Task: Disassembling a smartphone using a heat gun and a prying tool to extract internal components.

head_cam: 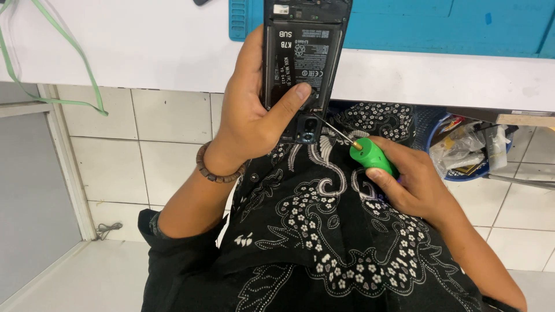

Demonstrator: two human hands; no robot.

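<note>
**Opened phone held in left hand, screwdriver tip at its lower end**

Head view, looking down over the lap. The left hand is closed around a black smartphone with its back cover removed, upper centre of the frame, above the white worktop edge. Fingers wrap the phone's left side; the thumb lies across the exposed black battery and presses near the lower end. A brown beaded bracelet sits on that wrist.

The right hand, centre right, is closed on a small screwdriver with a green plastic handle. Its thin metal shaft runs up-left to the phone's lower end, just beside the thumb tip; whether it is seated in a screw cannot be told.

Handling judgement: the phone looks light, stiff and flat, but fragile with its cover off; the battery and boards should not be squeezed or pried. The side frame rails seem the safest hold. The screwdriver is light, its fine tip liable to slip.

Surroundings: blue repair mat upper right on the worktop, green cable upper left, blue basket of packets at right, black floral-patterned garment below.
</note>
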